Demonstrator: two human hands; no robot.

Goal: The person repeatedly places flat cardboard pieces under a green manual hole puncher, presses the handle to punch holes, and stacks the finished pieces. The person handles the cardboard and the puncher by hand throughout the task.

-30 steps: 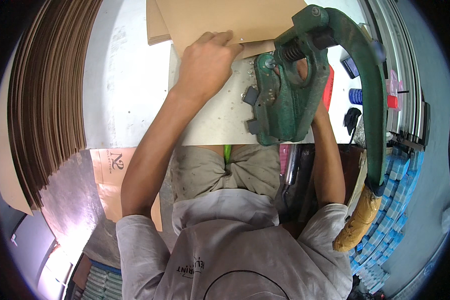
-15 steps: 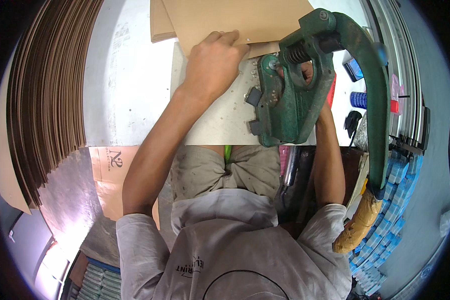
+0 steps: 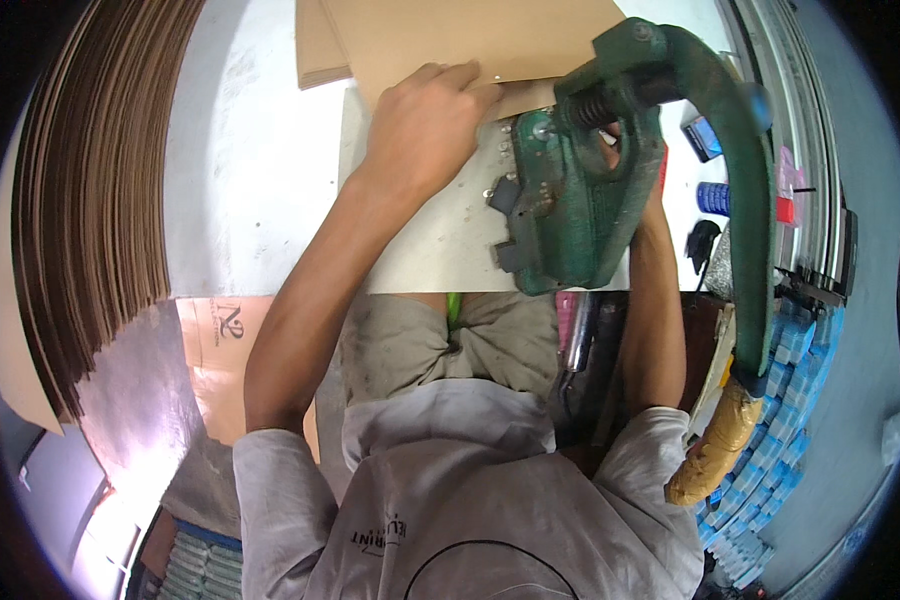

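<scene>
My left hand (image 3: 428, 122) is at the near edge of a brown cardboard sheet (image 3: 470, 35), fingers curled over it and thumb side toward the press. A small bright metal dot shows on the sheet beside my fingertips. To the right stands a green hand press (image 3: 580, 220) with a spring and a long curved lever (image 3: 765, 220), its grip wrapped in tan tape (image 3: 725, 445). My right hand (image 3: 610, 152) is behind the press; only bits of its fingers show through the frame opening, so its grip is hidden. Small metal bits (image 3: 506, 135) lie beside the press base.
More brown sheets (image 3: 320, 40) lie under the top one. A tall stack of brown boards (image 3: 100, 200) lines the left. At the right are a blue can (image 3: 713, 198), a blue box (image 3: 703, 138), a black object (image 3: 703, 243) and blue-wrapped bundles (image 3: 770, 440).
My right forearm and the fingers behind the press have shifted slightly. My left hand stays on the sheet, almost unmoved. The press lever keeps its raised position.
</scene>
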